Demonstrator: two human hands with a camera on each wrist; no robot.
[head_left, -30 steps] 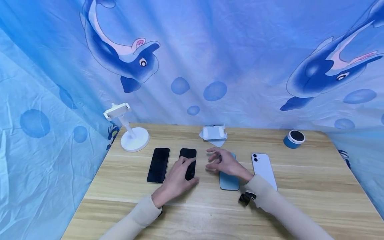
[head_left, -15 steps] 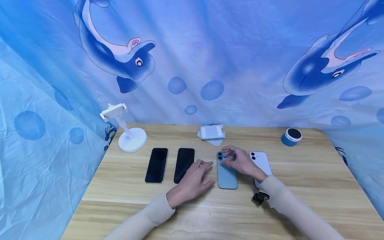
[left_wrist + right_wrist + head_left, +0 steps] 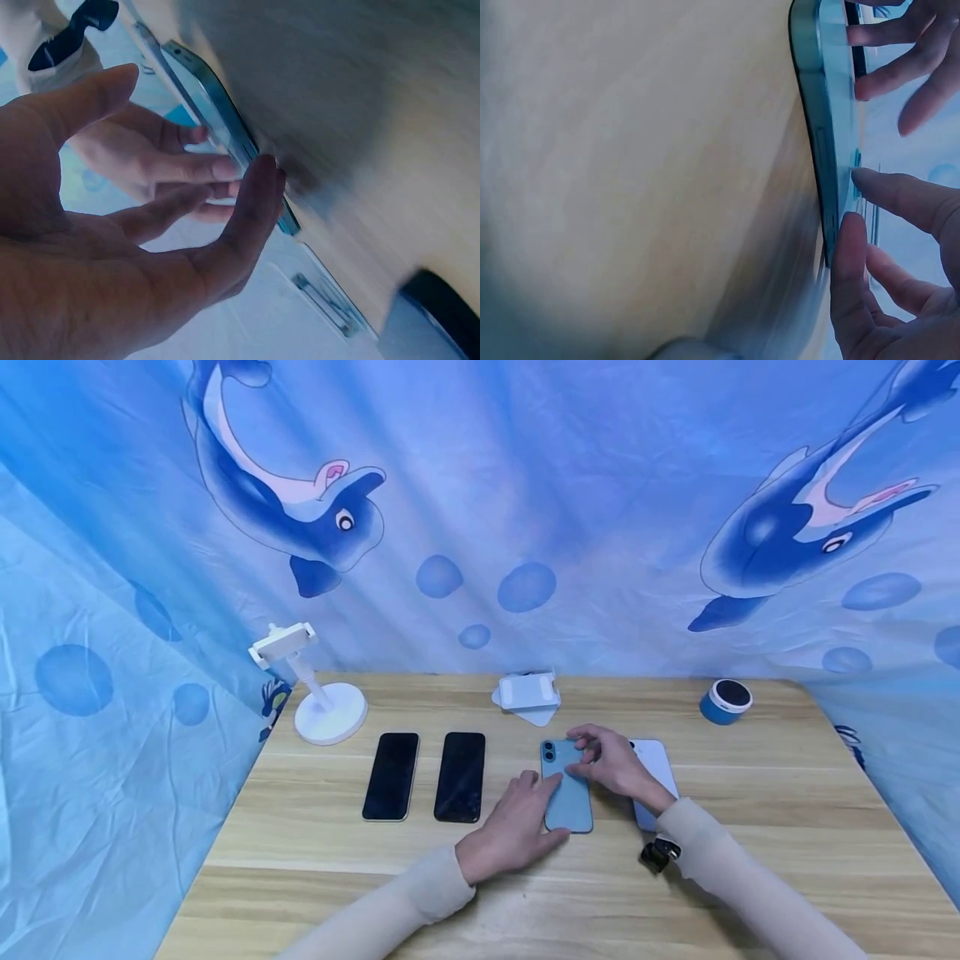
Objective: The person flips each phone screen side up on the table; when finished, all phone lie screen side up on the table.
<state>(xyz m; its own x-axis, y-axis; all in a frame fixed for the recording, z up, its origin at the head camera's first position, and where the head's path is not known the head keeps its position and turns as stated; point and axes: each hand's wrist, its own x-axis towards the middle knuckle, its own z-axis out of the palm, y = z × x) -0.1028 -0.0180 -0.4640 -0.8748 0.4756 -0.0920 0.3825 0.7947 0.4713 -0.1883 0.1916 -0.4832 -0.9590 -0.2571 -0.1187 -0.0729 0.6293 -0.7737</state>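
Note:
A teal-blue phone (image 3: 567,806) lies on the wooden table with its back and two-lens camera facing up. My left hand (image 3: 513,831) reaches over its left side, index fingertip over the back and thumb by the lower edge. At the upper right corner of that phone is my right hand (image 3: 611,764), its fingers bent, fingertips right at the edge. In the right wrist view the right thumb and fingers (image 3: 851,247) stand apart beside the teal phone (image 3: 829,127). A white phone (image 3: 652,760), back up, lies partly hidden under the right wrist.
Two phones with black screens up, one (image 3: 392,777) and another (image 3: 461,777), lie to the left. A white phone stand (image 3: 330,714) is at the back left, a folded white stand (image 3: 529,693) at the back middle. A blue round speaker (image 3: 725,702) sits at the back right.
My left hand has moved right, from over the second black phone to the teal phone. My right hand has shifted right, from the teal phone's left side to its upper right corner.

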